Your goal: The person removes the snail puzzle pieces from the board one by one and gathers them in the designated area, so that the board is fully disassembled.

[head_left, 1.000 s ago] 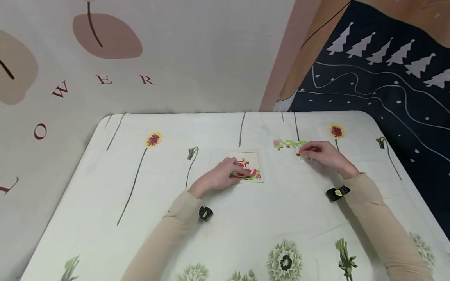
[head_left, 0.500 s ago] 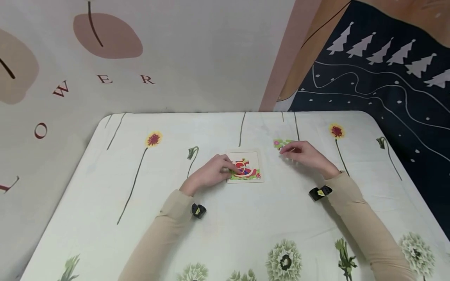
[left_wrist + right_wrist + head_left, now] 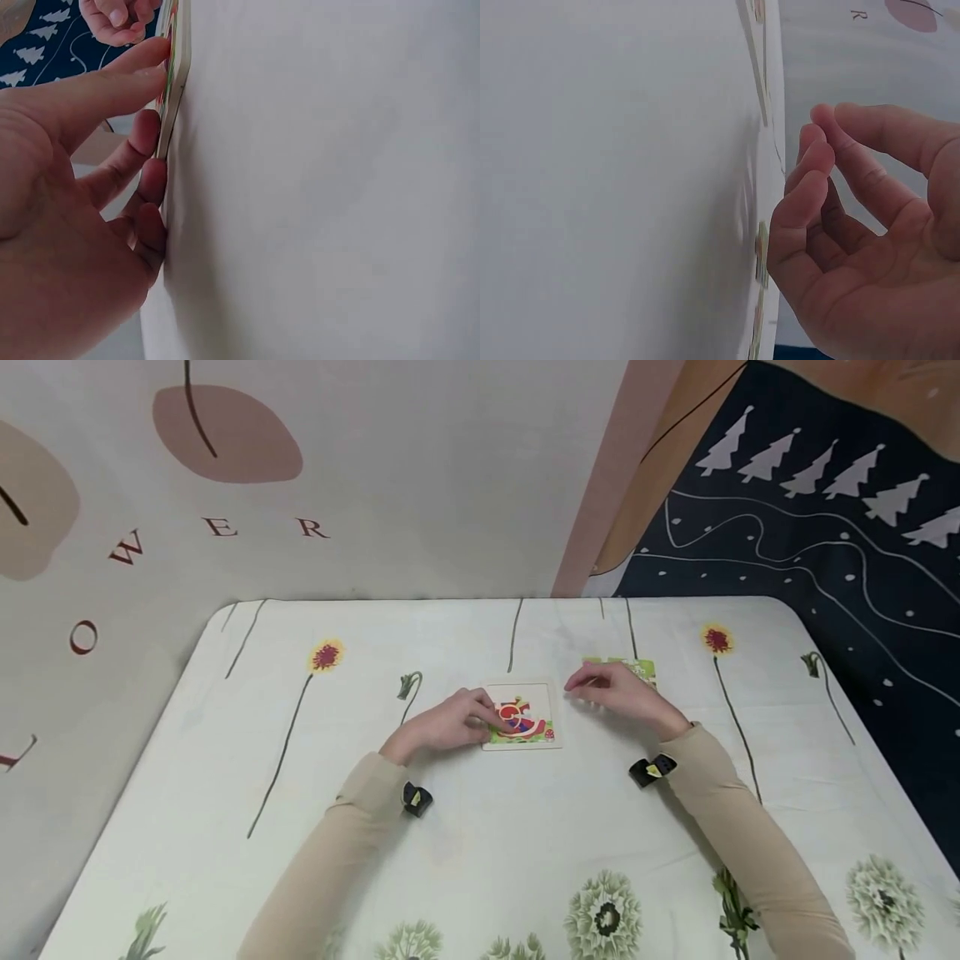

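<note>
A square puzzle board [image 3: 555,714] with a pale frame and a partly filled red, blue and green picture lies at mid-table. My left hand [image 3: 457,718] reaches over its left side, index fingertip on the picture; in the left wrist view, thumb and index finger touch its face, the other fingers curled at its edge. Just right of the board hovers my right hand [image 3: 622,693], above the table, thumb and index fingertips together; nothing shows between them in the right wrist view. Green puzzle pieces [image 3: 642,670] lie behind it, partly hidden by the hand.
A white floral cloth [image 3: 517,827] covers the table. Behind it hangs a pale wall cloth [image 3: 450,485] with printed letters, and a dark cloth [image 3: 810,552] with white trees is on the right. Each wrist carries a small black camera [image 3: 652,770].
My right hand has moved left from the loose pieces toward the board, uncovering green pieces at right. My left hand has drawn back slightly left, showing more of the picture.
</note>
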### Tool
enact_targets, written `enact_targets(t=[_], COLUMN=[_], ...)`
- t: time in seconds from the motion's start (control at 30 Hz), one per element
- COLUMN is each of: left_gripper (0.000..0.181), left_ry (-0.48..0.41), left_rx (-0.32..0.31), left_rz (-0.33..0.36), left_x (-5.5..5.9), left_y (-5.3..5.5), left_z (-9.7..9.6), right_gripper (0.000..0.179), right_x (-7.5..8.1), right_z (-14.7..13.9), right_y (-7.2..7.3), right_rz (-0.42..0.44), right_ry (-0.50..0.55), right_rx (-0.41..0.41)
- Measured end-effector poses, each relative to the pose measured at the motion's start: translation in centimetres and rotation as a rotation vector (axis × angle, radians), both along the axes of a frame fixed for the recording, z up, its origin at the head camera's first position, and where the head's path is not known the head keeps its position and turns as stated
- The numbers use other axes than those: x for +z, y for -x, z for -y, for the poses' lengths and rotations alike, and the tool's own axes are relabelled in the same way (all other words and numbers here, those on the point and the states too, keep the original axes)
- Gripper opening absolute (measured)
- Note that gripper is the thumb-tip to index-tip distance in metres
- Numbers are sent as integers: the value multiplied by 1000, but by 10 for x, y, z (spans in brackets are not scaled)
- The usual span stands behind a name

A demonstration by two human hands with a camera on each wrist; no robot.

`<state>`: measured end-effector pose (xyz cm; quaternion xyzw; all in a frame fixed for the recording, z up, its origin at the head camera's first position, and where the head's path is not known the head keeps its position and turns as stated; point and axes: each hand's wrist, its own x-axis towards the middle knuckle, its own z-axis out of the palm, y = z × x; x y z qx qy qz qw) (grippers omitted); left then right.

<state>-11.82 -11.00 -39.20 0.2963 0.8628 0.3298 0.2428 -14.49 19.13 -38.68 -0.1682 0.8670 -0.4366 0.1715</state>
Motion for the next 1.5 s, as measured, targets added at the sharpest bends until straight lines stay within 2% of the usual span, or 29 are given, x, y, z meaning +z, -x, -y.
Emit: enact_targets(t=[0.17,0.27,0.5,0.77,1.0,1.27,1.5], left_gripper=[31,31,29,25,24,21,21], left_ry=[-18,-17,-26,-70,-85,-61,-63], left_rx=[-23,-33,-6,-7,-20,6,4], left_rz=[16,1,-23,-27,-6,42,42], left_x=[-4,-4,-4,-7,-8,-8,-9], left_y=[4,5,7,12,17,21,22], left_z=[2,3,0,-1,-1,-2,-3], right_gripper=[20,20,20,19,22,21,18], right_x=[-2,-3,-3,-3,-5,-4,-3], right_z=[13,21,33,44,49,54,55], right_y=[0,1,1,0,-1,-1,-1], right_rz=[10,25,59,45,38,33,21], right_ry=[13,32,-4,-24,-54,-79,-69], right_rx=[42,70,101,152,147,143,143])
